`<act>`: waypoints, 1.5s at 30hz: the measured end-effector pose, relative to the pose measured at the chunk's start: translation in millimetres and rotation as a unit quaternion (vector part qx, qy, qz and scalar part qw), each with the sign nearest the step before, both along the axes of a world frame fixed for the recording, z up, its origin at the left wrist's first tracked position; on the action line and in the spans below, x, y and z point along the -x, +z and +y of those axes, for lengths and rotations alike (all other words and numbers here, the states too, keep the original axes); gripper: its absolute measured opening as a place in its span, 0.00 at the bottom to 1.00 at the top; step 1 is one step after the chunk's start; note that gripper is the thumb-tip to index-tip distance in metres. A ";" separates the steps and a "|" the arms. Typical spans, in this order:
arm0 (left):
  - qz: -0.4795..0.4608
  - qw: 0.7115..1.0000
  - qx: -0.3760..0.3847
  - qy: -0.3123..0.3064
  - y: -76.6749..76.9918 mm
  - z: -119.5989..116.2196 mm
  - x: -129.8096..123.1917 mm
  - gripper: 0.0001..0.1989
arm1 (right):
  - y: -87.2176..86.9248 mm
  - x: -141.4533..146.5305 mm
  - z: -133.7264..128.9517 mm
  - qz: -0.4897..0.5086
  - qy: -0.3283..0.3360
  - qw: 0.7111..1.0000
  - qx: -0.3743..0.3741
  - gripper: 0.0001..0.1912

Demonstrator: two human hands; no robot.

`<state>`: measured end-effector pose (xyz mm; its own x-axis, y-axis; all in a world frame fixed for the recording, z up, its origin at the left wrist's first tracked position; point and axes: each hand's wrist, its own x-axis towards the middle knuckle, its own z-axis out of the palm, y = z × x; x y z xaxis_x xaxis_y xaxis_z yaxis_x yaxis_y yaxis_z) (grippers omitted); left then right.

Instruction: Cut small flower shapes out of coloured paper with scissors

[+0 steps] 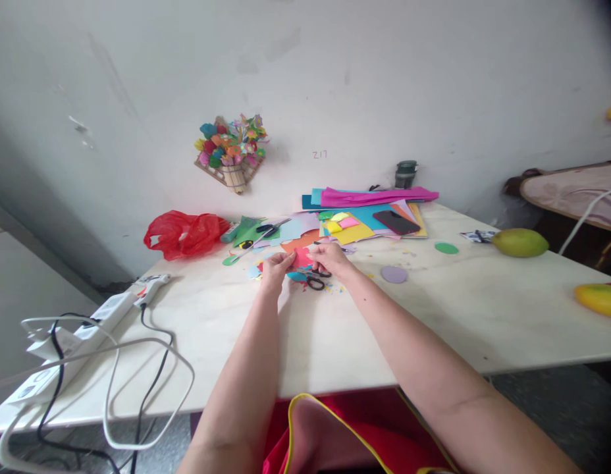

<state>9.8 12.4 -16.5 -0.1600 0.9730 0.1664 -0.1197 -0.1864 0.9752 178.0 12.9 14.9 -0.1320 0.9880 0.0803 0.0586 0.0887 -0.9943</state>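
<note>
Between my two hands is a piece of red paper (301, 259), raised a little above the table. My left hand (277, 268) pinches its left edge between thumb and fingers. On the other side my right hand (329, 259) has its fingers closed at the paper's right edge. Scissors with black handles (315, 283) lie just below, close to the right hand's fingers. Under the hands are a blue paper piece (296, 277) and many small coloured scraps. A purple paper disc (394, 274) and a green paper disc (446, 248) lie to the right.
Behind are coloured sheets (362, 234), a dark phone (397, 222), a second pair of scissors (270, 228) and a red plastic bag (184, 234). A power strip (83, 342) with looping cables occupies the left edge. Mangoes (520, 243) sit at right. Paper flowers (232, 145) hang on the wall.
</note>
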 end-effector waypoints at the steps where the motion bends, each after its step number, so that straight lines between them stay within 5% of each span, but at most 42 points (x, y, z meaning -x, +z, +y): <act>1: 0.000 1.000 0.001 -0.005 -0.2 0.1 -0.2 0.22 | -0.3 0.1 0.8 0.001 -0.006 1.000 -0.001 0.13; 17: -0.029 0.998 0.015 -0.061 -1.3 -0.2 -0.7 0.23 | -9.3 -1.0 13.2 -0.017 -0.055 0.997 -0.041 0.11; 26: -0.016 0.997 0.019 -0.075 3.6 -5.7 -1.4 0.21 | -0.6 -0.4 2.4 -0.027 -0.021 0.999 -0.035 0.13; 31: -0.011 0.999 0.000 -0.052 0.7 -2.8 -1.6 0.22 | -2.6 -0.7 1.8 -0.134 0.005 0.990 -0.041 0.12; 33: -0.028 0.999 -0.016 -0.033 0.0 -1.4 -0.6 0.22 | -3.3 -0.6 1.1 -0.259 -0.012 0.963 -0.073 0.10; 38: -0.079 0.996 -0.041 -0.005 -0.8 1.4 1.5 0.24 | -1.0 1.7 -6.6 -0.549 0.015 0.826 -0.129 0.15; 45: -0.095 0.994 -0.043 -0.013 -0.4 1.4 -0.1 0.26 | -2.3 1.8 -10.1 -0.609 0.042 0.778 -0.151 0.24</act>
